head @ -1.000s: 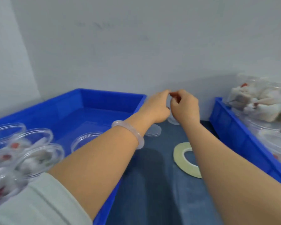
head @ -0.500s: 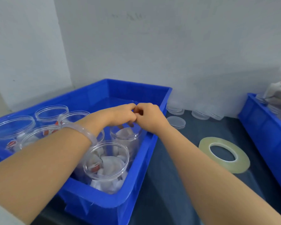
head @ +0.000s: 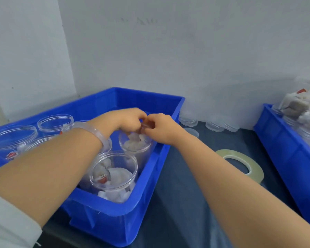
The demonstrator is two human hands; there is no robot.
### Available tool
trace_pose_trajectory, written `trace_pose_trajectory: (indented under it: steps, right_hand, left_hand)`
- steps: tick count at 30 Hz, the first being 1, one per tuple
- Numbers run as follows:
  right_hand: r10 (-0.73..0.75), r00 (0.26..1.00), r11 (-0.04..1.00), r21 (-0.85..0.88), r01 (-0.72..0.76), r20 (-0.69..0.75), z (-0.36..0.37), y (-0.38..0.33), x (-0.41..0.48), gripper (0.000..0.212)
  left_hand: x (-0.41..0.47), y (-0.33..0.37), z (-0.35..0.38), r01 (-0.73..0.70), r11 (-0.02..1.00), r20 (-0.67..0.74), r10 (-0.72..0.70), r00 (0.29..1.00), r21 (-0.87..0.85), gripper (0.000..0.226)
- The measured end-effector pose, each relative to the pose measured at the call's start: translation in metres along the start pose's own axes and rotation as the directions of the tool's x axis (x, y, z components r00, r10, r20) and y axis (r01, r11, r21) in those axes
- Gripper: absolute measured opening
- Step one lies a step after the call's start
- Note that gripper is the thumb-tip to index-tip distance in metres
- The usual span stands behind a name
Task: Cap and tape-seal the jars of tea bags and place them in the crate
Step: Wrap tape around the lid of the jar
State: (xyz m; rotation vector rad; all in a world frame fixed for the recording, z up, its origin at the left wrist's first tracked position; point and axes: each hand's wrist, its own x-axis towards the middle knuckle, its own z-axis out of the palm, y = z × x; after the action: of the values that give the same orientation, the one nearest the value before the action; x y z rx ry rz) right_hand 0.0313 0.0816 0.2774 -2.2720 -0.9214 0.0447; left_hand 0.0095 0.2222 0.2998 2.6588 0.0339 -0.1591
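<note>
Since a second ago both hands have come left, away from the stacked lids (head: 188,121) by the far wall, and over the half second just past they have barely shifted. Now my left hand (head: 131,119) and right hand (head: 159,127) meet just above the mouth of the open jar (head: 135,146), which stands at the right wall of the left crate (head: 115,217). All my fingers are curled, and the tips of both hands pinch one small reddish scrap (head: 145,124) between them; whether it is a tea bag tag or a bit of tape I cannot tell. I hold it right over the opening, I judge, so that whatever I let go falls in among the tea bags and not onto the table. That jar has no cap yet, nor has the nearer jar (head: 115,173) in front of it, so I reckon capping and taping are still to come for both. A single lid (head: 191,131) lies just outside the crate wall, close to my right wrist, and the tape roll (head: 240,163) lies flat further right and nearer me, both within easy reach of that hand. More jars (head: 55,120) stand at the far left of the crate; the right crate (head: 284,149) holds others, piled with tea bags.
</note>
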Motion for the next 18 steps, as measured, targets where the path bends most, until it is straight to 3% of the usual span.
trace_pose_trajectory:
  steps: [2, 4, 6, 9, 13, 16, 18]
  right_hand:
    - [-0.018, 0.992, 0.999, 0.034, 0.023, -0.125, -0.006, -0.002, 0.001, 0.007]
    - [0.016, 0.965, 0.985, 0.172, 0.031, -0.263, -0.018, -0.007, 0.004, 0.017]
    - [0.045, 0.933, 0.955, 0.288, 0.064, -0.357, -0.037, -0.013, 0.006, 0.015]
    - [0.050, 0.872, 0.949, 0.295, 0.110, -0.488, -0.071, -0.014, 0.003, 0.018]
    - [0.162, 0.801, 0.910, 0.402, 0.105, -0.576, -0.111, 0.005, -0.016, 0.024]
    - [0.254, 0.773, 0.905, 0.425, 0.022, -0.581, -0.117, 0.035, -0.033, 0.025]
    - [0.320, 0.766, 0.903, 0.424, -0.068, -0.558, -0.112, 0.057, -0.046, 0.028]
  left_hand:
    - [0.001, 0.012, -0.015, -0.040, 0.999, -0.100, 0.042, 0.994, 0.028, 0.031]
    - [0.002, 0.029, -0.033, -0.080, 0.997, -0.154, 0.078, 0.985, -0.004, 0.028]
    - [0.002, 0.049, -0.050, -0.127, 0.990, -0.207, 0.111, 0.972, -0.065, 0.027]
    - [0.001, 0.083, -0.067, -0.218, 0.944, -0.281, 0.146, 0.949, -0.247, 0.023]
    - [0.002, 0.120, -0.055, -0.270, 0.635, -0.209, 0.172, 0.963, -0.724, 0.011]
    - [0.013, 0.141, -0.018, -0.195, 0.426, -0.169, 0.099, 0.981, -0.884, 0.011]
    - [0.022, 0.154, 0.015, -0.176, 0.392, -0.191, 0.001, 0.982, -0.903, 0.015]
